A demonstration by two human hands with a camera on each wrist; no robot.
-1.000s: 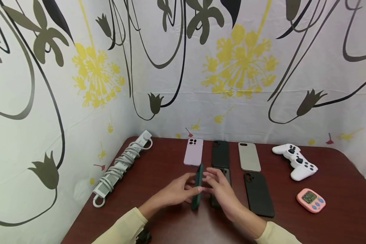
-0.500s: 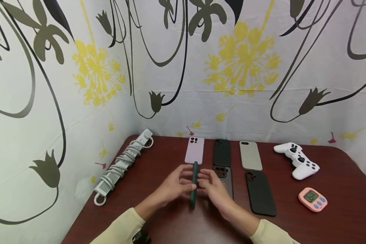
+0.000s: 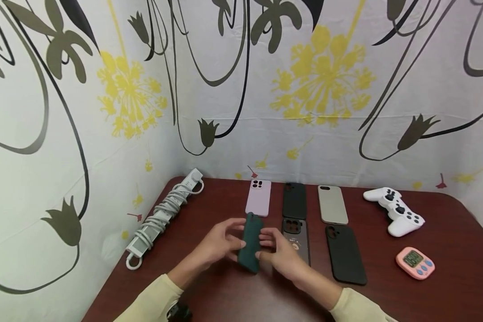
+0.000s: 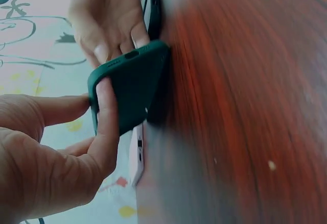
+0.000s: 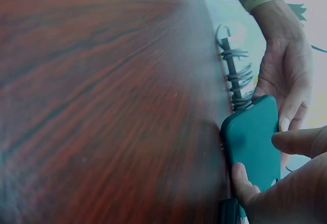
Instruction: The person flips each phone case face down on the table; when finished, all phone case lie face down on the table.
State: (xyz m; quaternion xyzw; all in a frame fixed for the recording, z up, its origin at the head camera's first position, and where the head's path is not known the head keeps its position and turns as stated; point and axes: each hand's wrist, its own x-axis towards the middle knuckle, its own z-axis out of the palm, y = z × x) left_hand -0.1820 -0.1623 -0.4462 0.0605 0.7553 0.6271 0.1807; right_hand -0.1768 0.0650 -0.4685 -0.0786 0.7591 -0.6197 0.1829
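Note:
A dark green phone case [image 3: 249,246] is held tilted between both hands over the near middle of the table, its back turned to the head camera. My left hand [image 3: 217,241] pinches its left side; in the left wrist view, one finger of the left hand [image 4: 56,157] reaches inside the hollow case [image 4: 137,89]. On the other side my right hand [image 3: 283,257] holds it, and the right wrist view has the right thumb and a finger of that hand [image 5: 291,188] against the back and lower edge of the case [image 5: 253,137].
Around the hands lie lilac [image 3: 258,199], dark [image 3: 294,203], beige [image 3: 333,206], black [image 3: 346,257] and grey phone cases [image 3: 301,239]. A cord-wrapped power strip [image 3: 161,219] lies left. A white game controller [image 3: 396,210] and pink timer [image 3: 415,263] are at right. Patterned cloth [image 3: 241,143] hangs behind.
The green case has turned from edge-on to showing its back, leaning left. Both hands shifted with it, and the right thumb now touches the case.

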